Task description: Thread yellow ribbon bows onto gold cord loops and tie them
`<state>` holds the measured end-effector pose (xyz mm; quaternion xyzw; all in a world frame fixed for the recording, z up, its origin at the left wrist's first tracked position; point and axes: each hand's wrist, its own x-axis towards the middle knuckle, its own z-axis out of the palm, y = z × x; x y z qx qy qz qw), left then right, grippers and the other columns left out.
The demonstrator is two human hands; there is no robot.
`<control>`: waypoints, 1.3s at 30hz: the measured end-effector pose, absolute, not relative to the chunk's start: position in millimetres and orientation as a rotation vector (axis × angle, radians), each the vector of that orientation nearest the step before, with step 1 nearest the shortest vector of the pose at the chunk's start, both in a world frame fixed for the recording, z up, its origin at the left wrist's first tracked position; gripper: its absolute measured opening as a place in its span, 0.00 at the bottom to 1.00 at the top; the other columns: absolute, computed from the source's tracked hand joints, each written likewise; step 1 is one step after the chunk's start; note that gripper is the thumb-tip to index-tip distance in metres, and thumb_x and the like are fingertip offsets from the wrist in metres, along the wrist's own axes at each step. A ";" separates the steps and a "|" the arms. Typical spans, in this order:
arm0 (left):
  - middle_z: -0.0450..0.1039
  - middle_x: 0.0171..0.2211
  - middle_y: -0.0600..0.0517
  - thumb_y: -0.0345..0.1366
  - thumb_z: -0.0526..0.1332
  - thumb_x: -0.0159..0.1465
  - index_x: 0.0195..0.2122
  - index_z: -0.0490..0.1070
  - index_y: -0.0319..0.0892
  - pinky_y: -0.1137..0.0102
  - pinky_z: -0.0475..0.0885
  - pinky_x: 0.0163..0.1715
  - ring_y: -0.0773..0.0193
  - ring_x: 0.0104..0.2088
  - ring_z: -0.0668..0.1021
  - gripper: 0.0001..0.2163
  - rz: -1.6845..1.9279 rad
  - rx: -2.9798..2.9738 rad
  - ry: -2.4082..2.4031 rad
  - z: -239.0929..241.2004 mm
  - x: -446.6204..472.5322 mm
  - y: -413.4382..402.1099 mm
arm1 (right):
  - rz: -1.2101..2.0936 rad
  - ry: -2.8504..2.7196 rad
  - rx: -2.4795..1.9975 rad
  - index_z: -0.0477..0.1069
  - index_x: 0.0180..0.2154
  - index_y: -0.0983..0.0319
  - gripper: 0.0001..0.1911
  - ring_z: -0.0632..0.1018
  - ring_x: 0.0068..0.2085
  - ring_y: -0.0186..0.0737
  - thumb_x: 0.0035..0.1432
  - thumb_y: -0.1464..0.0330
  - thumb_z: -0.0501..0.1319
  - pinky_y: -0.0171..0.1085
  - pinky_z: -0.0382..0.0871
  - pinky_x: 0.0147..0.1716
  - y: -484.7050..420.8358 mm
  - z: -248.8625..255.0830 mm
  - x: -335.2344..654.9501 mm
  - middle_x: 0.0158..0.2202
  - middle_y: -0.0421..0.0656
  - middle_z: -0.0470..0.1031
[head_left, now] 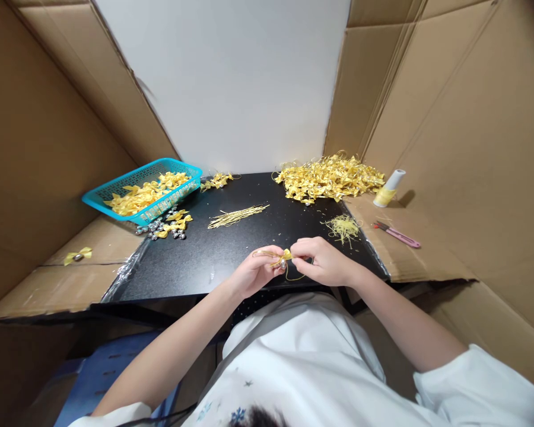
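Just past the table's front edge, my left hand [258,271] pinches a small yellow ribbon bow [286,255] between thumb and fingertips. A silver bell [283,264] hangs at the bow's underside, partly hidden by the fingers. Thin gold cord [293,279] loops below the bow and towards the right; another stretch of it lies across my left fingers. My right hand [320,261] is closed right beside the bow, its thumb and forefinger pinched on what looks like the cord. Its fingertips hide the exact grip.
A turquoise basket [98,209] of yellow bows stands left, with silver bells [153,228] beside it. Cut gold cords [237,217] lie mid-table. A heap of finished-looking bows [333,178], cord scraps [343,228], a spool [388,188] and a pink cutter [398,235] are right. Cardboard walls enclose both sides.
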<state>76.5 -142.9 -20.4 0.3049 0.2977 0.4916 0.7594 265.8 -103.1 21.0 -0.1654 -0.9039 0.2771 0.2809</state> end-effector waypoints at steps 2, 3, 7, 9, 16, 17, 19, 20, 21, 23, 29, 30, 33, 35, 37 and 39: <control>0.75 0.25 0.51 0.26 0.69 0.47 0.27 0.78 0.37 0.73 0.67 0.31 0.70 0.26 0.74 0.05 1.062 0.656 0.662 -19.9 76.7 -142.6 | 0.765 -2.436 -0.437 0.54 0.20 0.61 0.14 0.62 0.25 0.31 0.54 0.78 0.53 0.31 0.55 0.28 -101.3 19.9 265.9 0.20 0.35 0.59; 0.75 0.25 0.51 0.26 0.69 0.47 0.26 0.78 0.37 0.73 0.67 0.31 0.70 0.26 0.73 0.05 1.057 0.652 0.669 -19.5 76.9 -142.5 | 0.779 -2.439 -0.441 0.54 0.20 0.61 0.14 0.62 0.25 0.31 0.55 0.77 0.53 0.31 0.55 0.27 -100.3 19.1 266.0 0.20 0.35 0.59; 0.74 0.23 0.51 0.25 0.67 0.48 0.26 0.78 0.37 0.73 0.67 0.30 0.70 0.25 0.72 0.04 1.047 0.633 0.687 -18.0 77.4 -142.3 | 0.842 -2.423 -0.478 0.56 0.20 0.62 0.13 0.62 0.25 0.30 0.55 0.76 0.53 0.31 0.54 0.27 -97.9 15.1 265.2 0.20 0.35 0.60; 0.73 0.23 0.51 0.25 0.66 0.49 0.26 0.78 0.37 0.74 0.67 0.30 0.71 0.24 0.72 0.04 1.036 0.625 0.684 -17.4 77.6 -142.5 | 0.873 -2.400 -0.481 0.57 0.21 0.62 0.13 0.62 0.25 0.30 0.56 0.76 0.53 0.31 0.55 0.27 -97.9 12.4 264.0 0.20 0.35 0.60; 0.74 0.24 0.52 0.24 0.66 0.50 0.28 0.76 0.37 0.75 0.68 0.32 0.71 0.26 0.74 0.05 1.036 0.597 0.656 -16.6 78.5 -142.4 | 1.035 -2.235 -0.561 0.61 0.23 0.63 0.14 0.60 0.24 0.29 0.61 0.69 0.54 0.30 0.54 0.25 -99.5 -3.9 259.7 0.21 0.35 0.59; 0.75 0.24 0.52 0.24 0.67 0.50 0.28 0.76 0.37 0.75 0.68 0.32 0.71 0.26 0.75 0.05 1.039 0.602 0.656 -16.9 78.6 -142.0 | 1.064 -2.210 -0.567 0.62 0.24 0.63 0.14 0.61 0.25 0.29 0.62 0.68 0.54 0.30 0.55 0.25 -99.4 -7.1 258.6 0.22 0.35 0.60; 0.75 0.25 0.51 0.25 0.67 0.49 0.29 0.76 0.37 0.75 0.69 0.32 0.71 0.26 0.75 0.06 1.048 0.612 0.666 -17.4 78.5 -140.9 | 1.110 -2.166 -0.573 0.65 0.25 0.64 0.13 0.62 0.25 0.30 0.62 0.67 0.54 0.30 0.56 0.26 -98.9 -13.6 255.8 0.23 0.36 0.63; 0.75 0.25 0.51 0.25 0.68 0.48 0.29 0.77 0.37 0.75 0.69 0.32 0.71 0.26 0.75 0.06 1.050 0.613 0.677 -17.5 78.4 -140.2 | 1.123 -2.147 -0.585 0.66 0.26 0.64 0.13 0.63 0.26 0.30 0.63 0.67 0.54 0.31 0.57 0.26 -98.5 -16.8 254.2 0.23 0.37 0.64; 0.75 0.25 0.52 0.25 0.68 0.48 0.29 0.77 0.37 0.75 0.69 0.31 0.71 0.26 0.75 0.06 1.057 0.612 0.692 -17.6 78.2 -139.4 | 1.124 -2.127 -0.606 0.67 0.26 0.64 0.13 0.64 0.26 0.30 0.63 0.67 0.54 0.31 0.58 0.27 -98.2 -19.8 252.7 0.23 0.37 0.65; 0.75 0.25 0.52 0.25 0.68 0.47 0.29 0.77 0.37 0.75 0.69 0.31 0.71 0.26 0.75 0.07 1.089 0.601 0.733 -17.4 77.9 -137.4 | 1.051 -2.060 -0.686 0.69 0.27 0.64 0.11 0.66 0.27 0.32 0.61 0.67 0.56 0.32 0.60 0.28 -98.1 -24.1 250.4 0.24 0.38 0.67; 0.75 0.27 0.53 0.28 0.69 0.47 0.30 0.77 0.37 0.76 0.66 0.28 0.71 0.27 0.74 0.07 1.227 0.736 0.956 -18.8 79.0 -132.9 | 0.475 -1.829 -0.770 0.76 0.32 0.59 0.02 0.70 0.39 0.40 0.57 0.69 0.63 0.40 0.65 0.41 -107.3 -19.3 251.1 0.34 0.43 0.70; 0.75 0.27 0.53 0.29 0.68 0.48 0.30 0.78 0.38 0.76 0.66 0.28 0.71 0.27 0.73 0.08 1.236 0.785 0.995 -19.5 79.5 -132.9 | 0.417 -1.855 -0.751 0.77 0.32 0.58 0.03 0.70 0.39 0.40 0.57 0.69 0.64 0.41 0.65 0.42 -109.8 -17.2 250.6 0.35 0.43 0.70; 0.75 0.29 0.53 0.30 0.67 0.49 0.33 0.77 0.38 0.76 0.65 0.29 0.71 0.28 0.72 0.09 1.279 0.958 1.078 -20.5 81.7 -134.0 | 0.266 -1.967 -0.776 0.79 0.35 0.56 0.04 0.67 0.39 0.42 0.56 0.68 0.65 0.41 0.63 0.41 -115.0 -13.7 245.8 0.36 0.44 0.71; 0.74 0.28 0.54 0.31 0.67 0.50 0.34 0.76 0.39 0.76 0.65 0.30 0.71 0.28 0.71 0.09 1.325 1.075 1.097 -19.9 83.6 -134.6 | 0.182 -1.995 -0.857 0.79 0.37 0.56 0.05 0.67 0.40 0.42 0.57 0.67 0.64 0.42 0.62 0.42 -115.1 -13.8 241.3 0.37 0.44 0.71; 0.72 0.27 0.55 0.33 0.67 0.51 0.34 0.74 0.39 0.75 0.66 0.31 0.71 0.28 0.71 0.09 1.360 1.155 1.088 -18.8 85.5 -134.5 | 0.163 -2.003 -0.928 0.79 0.37 0.57 0.06 0.67 0.40 0.42 0.58 0.66 0.64 0.43 0.62 0.42 -112.7 -14.9 237.7 0.37 0.44 0.71; 0.70 0.26 0.56 0.34 0.68 0.51 0.36 0.73 0.39 0.75 0.66 0.31 0.71 0.28 0.71 0.12 1.379 1.193 1.079 -18.2 86.6 -133.6 | 0.198 -2.009 -0.961 0.78 0.36 0.57 0.05 0.68 0.40 0.42 0.58 0.68 0.63 0.43 0.62 0.43 -109.1 -16.4 235.9 0.37 0.44 0.71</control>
